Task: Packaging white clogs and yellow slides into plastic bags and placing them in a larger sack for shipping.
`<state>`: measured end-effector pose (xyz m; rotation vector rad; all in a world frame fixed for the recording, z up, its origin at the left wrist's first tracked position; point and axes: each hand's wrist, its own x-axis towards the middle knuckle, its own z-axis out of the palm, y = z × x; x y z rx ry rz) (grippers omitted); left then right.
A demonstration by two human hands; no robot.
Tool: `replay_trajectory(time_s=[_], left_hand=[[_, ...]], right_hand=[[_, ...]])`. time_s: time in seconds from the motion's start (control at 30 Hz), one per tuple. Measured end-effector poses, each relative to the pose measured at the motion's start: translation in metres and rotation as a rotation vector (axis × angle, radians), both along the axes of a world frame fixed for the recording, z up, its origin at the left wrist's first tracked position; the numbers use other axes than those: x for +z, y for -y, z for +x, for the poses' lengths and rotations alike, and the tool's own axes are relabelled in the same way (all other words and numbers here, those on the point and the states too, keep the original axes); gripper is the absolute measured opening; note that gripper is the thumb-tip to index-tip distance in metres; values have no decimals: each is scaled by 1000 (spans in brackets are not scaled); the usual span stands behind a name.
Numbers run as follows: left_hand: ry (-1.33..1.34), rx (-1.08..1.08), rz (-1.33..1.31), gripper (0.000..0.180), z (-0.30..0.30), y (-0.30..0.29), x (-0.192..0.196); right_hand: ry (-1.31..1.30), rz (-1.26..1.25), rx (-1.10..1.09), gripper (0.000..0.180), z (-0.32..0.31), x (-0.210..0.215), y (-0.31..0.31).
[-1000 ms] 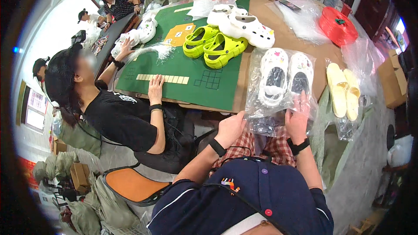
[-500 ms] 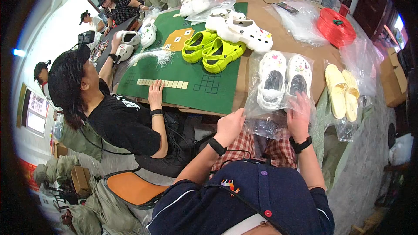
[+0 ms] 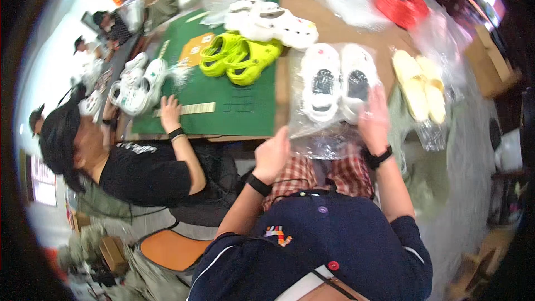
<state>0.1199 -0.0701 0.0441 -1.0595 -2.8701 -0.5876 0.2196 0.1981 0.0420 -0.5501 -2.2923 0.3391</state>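
In front of me a pair of white clogs [image 3: 321, 86] lies side by side inside a clear plastic bag [image 3: 320, 146], toes pointing away. My left hand [image 3: 272, 155] is closed at the bag's near left corner, pinching its edge. With fingers stretched out, my right hand [image 3: 374, 118] rests against the outer side of the right-hand clog, on the plastic. Motion blur softens its fingertips. The bag's loose near end hangs over the table edge toward my lap.
Lime-green clogs [image 3: 245, 58] and more white clogs [image 3: 278, 24] stand on the table beyond. Pale yellow slippers [image 3: 419, 86] lie to the right, below a red twine roll [image 3: 401, 4]. A co-worker in black [image 3: 147, 173] sits at left, one hand on the green mat [image 3: 251, 120].
My view has turned, shifting the scene left. My right hand's fingers have straightened along the clog's side. The co-worker's white clogs at the left have come nearer to that person.
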Motion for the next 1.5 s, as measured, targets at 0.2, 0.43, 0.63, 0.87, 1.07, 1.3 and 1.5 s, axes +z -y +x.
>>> replay_trajectory(time_s=[0.2,0.43,0.63,0.87,1.07,1.3,1.5], left_hand=[[-15,66,37,40,-2,-4,13],[-51,17,-25,38,-2,1,-3],[65,57,-109,37,6,1,-4],[39,18,-90,37,1,16,-15],[8,-48,10,35,5,10,-31],[89,-109,22,39,6,1,-17],[240,100,664,73,-58,17,9]], right_hand=[[-11,-9,161,43,-5,-6,7],[115,71,153,42,-7,-4,10],[376,82,155,56,-35,23,23],[346,-124,298,22,-61,10,15],[315,97,247,17,-56,20,-5],[430,218,159,31,-50,24,3],[404,111,162,72,-18,15,44]])
